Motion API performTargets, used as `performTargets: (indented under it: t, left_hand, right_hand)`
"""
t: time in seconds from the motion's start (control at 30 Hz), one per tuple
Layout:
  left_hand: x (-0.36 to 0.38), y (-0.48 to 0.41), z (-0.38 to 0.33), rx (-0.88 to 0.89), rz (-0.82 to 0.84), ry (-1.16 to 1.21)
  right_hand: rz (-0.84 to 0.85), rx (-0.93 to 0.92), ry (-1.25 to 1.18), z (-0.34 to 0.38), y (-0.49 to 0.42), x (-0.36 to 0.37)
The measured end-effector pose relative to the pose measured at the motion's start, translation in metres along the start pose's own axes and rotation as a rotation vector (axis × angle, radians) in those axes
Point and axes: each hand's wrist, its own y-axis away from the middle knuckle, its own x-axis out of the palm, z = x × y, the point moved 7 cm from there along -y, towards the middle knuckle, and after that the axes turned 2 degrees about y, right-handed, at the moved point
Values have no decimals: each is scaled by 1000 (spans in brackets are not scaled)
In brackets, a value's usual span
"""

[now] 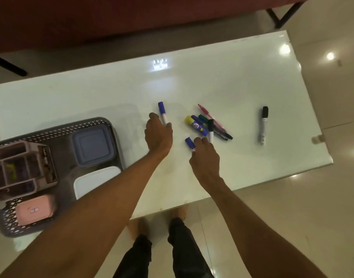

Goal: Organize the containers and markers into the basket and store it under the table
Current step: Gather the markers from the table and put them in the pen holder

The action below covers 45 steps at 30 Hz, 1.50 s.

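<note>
A grey perforated basket sits on the white table's left end. It holds a blue-lidded container, a white one, a pink one and a grey divided organizer. My left hand grips a blue-capped marker that sticks out past the fingers. My right hand holds a blue-capped marker and a black-capped marker. A pile of markers, pens and a yellow-capped glue stick lies just beyond my right hand. A lone black-capped marker rests further right.
The glossy white table ends close to my legs at the near edge. A dark red sofa stands behind the far edge. Tiled floor surrounds the table on the right.
</note>
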Motion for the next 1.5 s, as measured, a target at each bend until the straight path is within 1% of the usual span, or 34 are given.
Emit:
performTargets:
  t: [0.1, 0.17, 0.27, 0.33, 0.47, 0.53, 0.63, 0.7, 0.8, 0.87, 1.0, 1.13, 1.3, 1.5]
  left_hand:
    - [-3, -7, 3, -27, -1, 25]
    - [-11, -1, 7, -32, -5, 93]
    - [-47, 14, 11, 11, -50, 240]
    - [-79, 27, 15, 55, -83, 345]
    - [-167, 51, 47, 93, -221, 512]
    - [-208, 58, 77, 72, -280, 569]
    - [-266, 66, 127, 41, -348, 629]
    - [-300, 69, 156, 21, -423, 662]
    - [-348, 63, 199, -7, -549, 652]
    - [-368, 50, 223, -8, -576, 665]
    - [-378, 19, 254, -10, -518, 681]
    - [-374, -1, 269, -17, -468, 652]
    - [-363, -18, 279, -80, -440, 450]
    - [-355, -30, 285, -94, -402, 310]
  right_hand:
    - [-18, 25, -56, -2, -4, -7]
    - [-54, 40, -179, 2, -1, -18]
    - [-141, -13, -354, 30, 9, -44]
    - [-169, -55, -435, 58, 15, -59]
    - [-144, -180, -625, 141, 32, -80]
    - [-130, -257, -698, 185, 44, -84]
    - [-47, -356, -757, 254, 65, -67]
    - [-7, -406, -781, 294, 77, -53]
    - [19, -468, -812, 351, 95, -38]
    - [21, -507, -841, 383, 101, -31]
    - [-12, -545, -826, 429, 102, -12]
    - [-36, -548, -713, 448, 93, 13]
    - [0, -541, -530, 445, 81, 42]
    - [-9, -572, -369, 444, 69, 67]
